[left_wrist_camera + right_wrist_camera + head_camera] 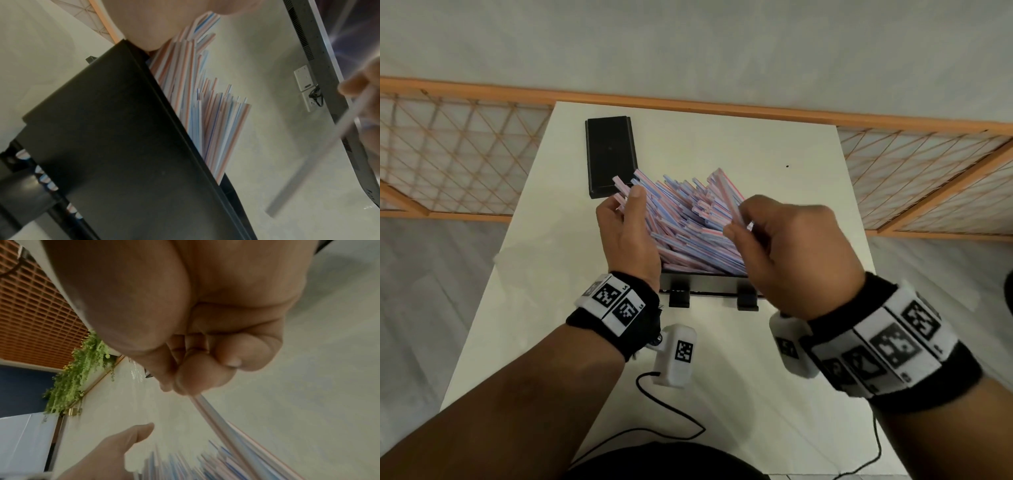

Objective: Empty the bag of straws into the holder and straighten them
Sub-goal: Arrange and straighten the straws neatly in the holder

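A black straw holder point(700, 281) stands mid-table, packed with several red-and-blue striped straws point(685, 219) that fan out unevenly and lean to the far left. My left hand point(625, 197) grips a few straws at the fan's left edge between thumb and fingers. My right hand point(734, 219) pinches a straw or two on the right side. In the left wrist view the holder wall point(123, 146) fills the frame, with straws point(207, 113) rising past it. In the right wrist view the fingertips point(185, 382) pinch a straw point(218, 418). No bag is plainly visible.
A black lid point(610, 154) lies on the white table point(808, 178) at the far left. Thin black cables point(674, 414) trail across the near side. A wooden lattice rail point(928, 178) runs behind the table. A faint clear sheet point(517, 246) lies near the left edge.
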Available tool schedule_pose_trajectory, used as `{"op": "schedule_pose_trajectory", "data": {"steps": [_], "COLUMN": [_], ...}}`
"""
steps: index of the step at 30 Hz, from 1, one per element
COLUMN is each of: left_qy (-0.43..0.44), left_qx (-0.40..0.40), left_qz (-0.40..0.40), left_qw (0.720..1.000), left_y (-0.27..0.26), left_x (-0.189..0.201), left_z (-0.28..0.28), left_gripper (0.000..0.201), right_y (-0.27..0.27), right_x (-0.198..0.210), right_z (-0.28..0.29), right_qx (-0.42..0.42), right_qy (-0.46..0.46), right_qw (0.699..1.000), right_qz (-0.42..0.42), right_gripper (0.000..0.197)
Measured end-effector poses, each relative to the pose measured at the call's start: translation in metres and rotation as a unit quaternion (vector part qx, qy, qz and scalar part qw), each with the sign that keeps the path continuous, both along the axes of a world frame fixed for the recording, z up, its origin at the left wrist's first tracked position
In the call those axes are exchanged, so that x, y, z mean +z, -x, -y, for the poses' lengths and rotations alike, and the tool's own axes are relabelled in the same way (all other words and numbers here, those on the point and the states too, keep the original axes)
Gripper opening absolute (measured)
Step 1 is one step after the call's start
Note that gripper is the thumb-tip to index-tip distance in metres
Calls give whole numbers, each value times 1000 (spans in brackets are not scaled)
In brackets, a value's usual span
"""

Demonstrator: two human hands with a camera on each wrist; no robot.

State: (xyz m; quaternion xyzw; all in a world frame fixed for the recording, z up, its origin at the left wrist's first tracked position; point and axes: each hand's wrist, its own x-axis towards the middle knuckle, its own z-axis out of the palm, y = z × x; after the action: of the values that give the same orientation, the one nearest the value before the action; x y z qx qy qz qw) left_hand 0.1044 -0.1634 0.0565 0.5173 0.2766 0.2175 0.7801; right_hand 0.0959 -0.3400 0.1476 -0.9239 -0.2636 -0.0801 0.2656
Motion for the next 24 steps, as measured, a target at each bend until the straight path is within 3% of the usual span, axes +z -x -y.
{"op": "schedule_pose_trajectory", "data": {"steps": [4, 7, 9, 12, 15, 19, 22, 24], "left_qy": [-5, -2, 29, 16, -59, -152, -164, -143], "left_qx": [3, -1, -12, -49, -84, -107, -94, -91], "left_qz": [-12, -24, -36, -61, -83, -122, -127, -118], "left_qw": [1000, 1000, 999, 997, 991, 975, 974, 979], "left_y": [2, 5, 9, 18, 28, 36, 38, 37], "left_x": [0, -1, -2, -6, -10, -19, -17, -15], "left_z": [-3, -7, -10, -11, -13, -17, -18, -18], "left_gripper": [63, 86, 91, 97, 81, 75, 60, 59], "right_y": [-18, -16, -12, -7, 2, 19, 24, 26], "right_x": [-26, -62, -81, -98, -108, -116, -116, -108], "right_z": [-5, -1, 2, 4, 3, 0, -7, -7], "right_qx": [-18, -28, -13, 18, 28, 24, 16, -17], "right_qy": [142, 150, 189, 174, 126, 95, 49, 16], "right_qw": [986, 976, 964, 965, 980, 985, 990, 996], "right_qz": [-82, -155, -184, -193, -150, -139, -135, -84], "right_gripper": [23, 44, 53, 36, 27, 32, 37, 35]}}
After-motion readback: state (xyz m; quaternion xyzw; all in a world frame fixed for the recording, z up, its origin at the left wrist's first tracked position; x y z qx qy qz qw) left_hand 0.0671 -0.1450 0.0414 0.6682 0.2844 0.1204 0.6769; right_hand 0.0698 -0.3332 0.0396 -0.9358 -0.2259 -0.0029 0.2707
